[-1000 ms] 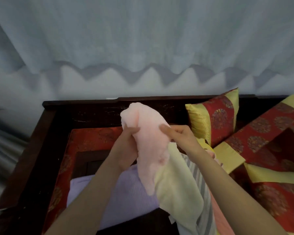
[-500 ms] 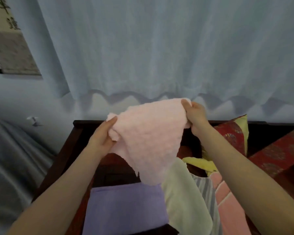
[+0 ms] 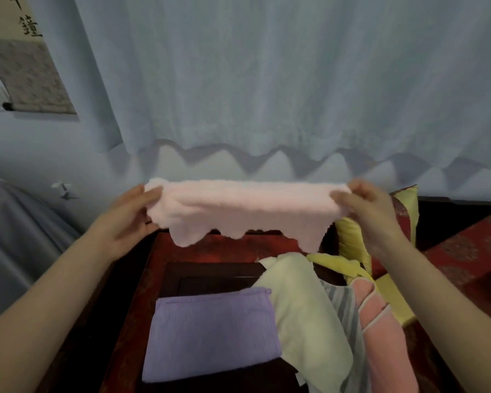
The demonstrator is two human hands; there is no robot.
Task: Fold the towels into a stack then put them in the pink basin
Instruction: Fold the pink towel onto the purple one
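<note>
Both hands, left hand (image 3: 131,214) and right hand (image 3: 366,208), pinch the pink towel (image 3: 247,211) stretched aloft above the purple towel (image 3: 210,333); uneven corners could skew the fold.

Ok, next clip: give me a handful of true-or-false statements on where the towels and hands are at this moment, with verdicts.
1. Both hands hold the pink towel stretched out in the air. True: the left hand grips one end and the right hand the other.
2. The purple towel lies folded flat below the hands. True.
3. The pink towel rests on top of the purple towel. False: it hangs above it, apart.
4. The cream towel is folded neatly. False: it lies loose and rumpled to the right of the purple towel.
5. A striped grey towel lies to the right of the cream towel. True.
</note>
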